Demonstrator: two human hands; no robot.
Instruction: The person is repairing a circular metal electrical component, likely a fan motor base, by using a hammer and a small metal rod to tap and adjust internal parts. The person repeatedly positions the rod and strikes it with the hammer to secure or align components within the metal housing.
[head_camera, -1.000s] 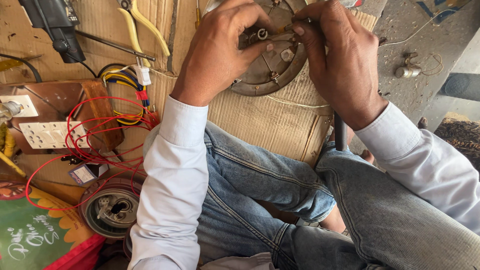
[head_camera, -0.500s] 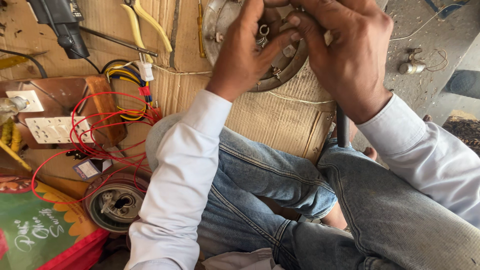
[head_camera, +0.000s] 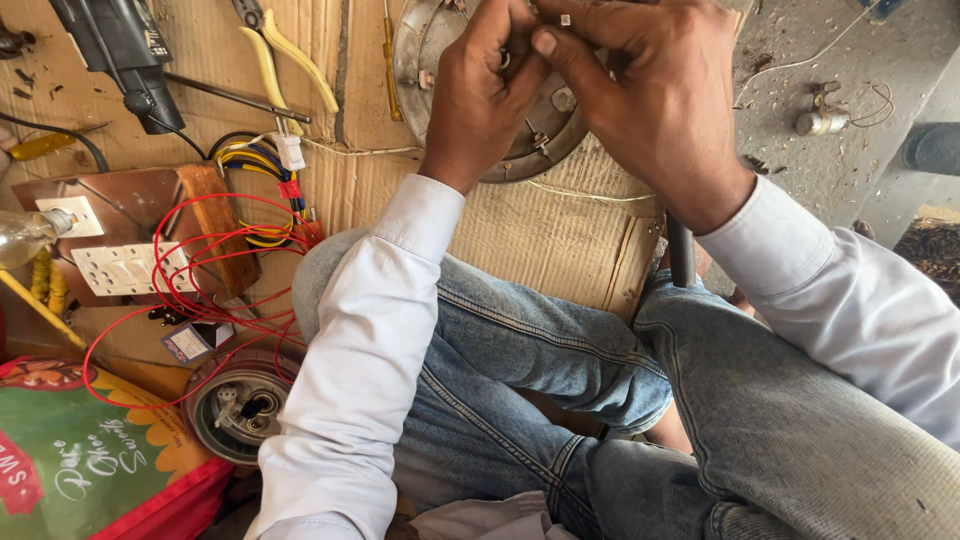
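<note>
Both hands meet over a round metal plate (head_camera: 545, 150) on cardboard (head_camera: 560, 240): left hand (head_camera: 480, 95) and right hand (head_camera: 650, 100) pinch a small part between fingertips, too hidden to identify. Yellow-handled pliers (head_camera: 285, 55) lie left of the left hand.

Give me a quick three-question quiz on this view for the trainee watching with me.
1. True or false: both hands work on the round metal plate.
2. Which tool lies on the cardboard left of that plate? A) yellow-handled pliers B) a hammer C) a paint brush
3. Fill in: the loose loops of wire beside the white switch board are ____ in colour.

Key
1. True: the left hand and the right hand meet over the plate, fingertips pinched on a small part too hidden to identify.
2. A: the yellow-handled pliers.
3. Red: the red wire.
</note>
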